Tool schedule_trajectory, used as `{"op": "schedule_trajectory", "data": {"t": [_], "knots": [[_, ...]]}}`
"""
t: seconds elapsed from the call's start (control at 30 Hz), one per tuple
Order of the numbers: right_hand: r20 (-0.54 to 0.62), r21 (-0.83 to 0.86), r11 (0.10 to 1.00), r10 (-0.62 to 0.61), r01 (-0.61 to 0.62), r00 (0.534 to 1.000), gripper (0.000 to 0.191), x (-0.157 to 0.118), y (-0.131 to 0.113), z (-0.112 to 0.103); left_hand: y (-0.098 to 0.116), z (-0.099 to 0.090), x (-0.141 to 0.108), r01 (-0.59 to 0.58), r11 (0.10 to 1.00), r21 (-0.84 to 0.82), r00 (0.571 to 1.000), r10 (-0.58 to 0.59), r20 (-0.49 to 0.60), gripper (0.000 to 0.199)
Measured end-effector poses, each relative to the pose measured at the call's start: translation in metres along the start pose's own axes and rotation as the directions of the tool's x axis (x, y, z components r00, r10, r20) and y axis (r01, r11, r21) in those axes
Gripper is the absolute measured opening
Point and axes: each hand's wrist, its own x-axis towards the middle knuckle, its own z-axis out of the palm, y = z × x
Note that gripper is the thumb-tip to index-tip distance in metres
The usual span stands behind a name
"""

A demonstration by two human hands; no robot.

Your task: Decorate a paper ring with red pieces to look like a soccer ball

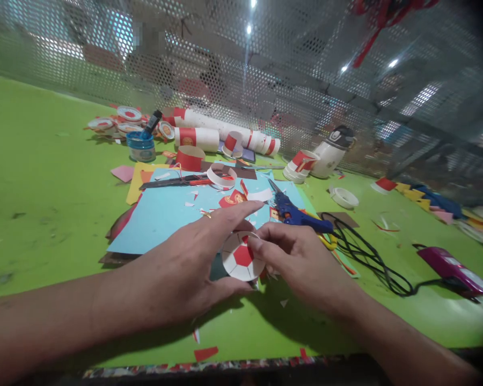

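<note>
A round white disc [242, 256] with red patches and dark lines, like a football, is held up between both hands near the table's front edge. My left hand [197, 256] curves round its left side, fingers above and thumb below. On the right, my right hand [292, 253] pinches at the disc's upper right, thumb and forefinger at a small red patch. Behind the hands lie light blue sheets [156, 214] with red and white paper scraps. A blue glue gun [295, 212] rests just beyond my right hand.
Scissors [173, 182], white rings and a red ring [190, 158] lie behind. Farther back are a blue jar [140, 147], long white tubes [225, 126] and a white bottle [328, 155]. Black cable runs right to a magenta device [454, 271]. Mesh borders the green table [44, 214].
</note>
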Motion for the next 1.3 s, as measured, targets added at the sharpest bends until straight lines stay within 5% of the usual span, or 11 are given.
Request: {"op": "schedule_trajectory", "data": {"t": [0.23, 0.7, 0.9, 1.03, 1.3], "knots": [[0.058, 0.134, 0.991, 0.025, -0.032, 0.998, 0.028, 0.000, 0.003, 0.000, 0.000, 0.004, -0.002, 0.015, 1.000, 0.023, 1.000, -0.016, 0.011, 0.085], [0.023, 0.119, 0.992, 0.026, -0.029, 0.999, 0.030, 0.002, 0.005, 0.001, -0.003, 0.006, -0.003, 0.060, 0.998, 0.015, 0.998, -0.060, 0.005, 0.086], [0.059, 0.198, 0.978, -0.078, 0.065, 0.995, 0.032, 0.000, 0.008, -0.009, 0.000, -0.001, 0.004, 0.149, 0.989, 0.010, 0.989, -0.149, -0.023, 0.075], [0.096, 0.175, 0.984, -0.033, 0.016, 0.995, 0.028, -0.001, 0.008, -0.009, 0.000, -0.003, 0.005, 0.207, 0.978, 0.025, 0.977, -0.206, -0.052, 0.063], [0.079, 0.270, 0.958, 0.072, -0.091, 0.994, 0.019, 0.002, 0.006, 0.000, -0.002, -0.003, 0.005, 0.104, 0.993, 0.059, 0.994, -0.101, -0.042, 0.043]]}}
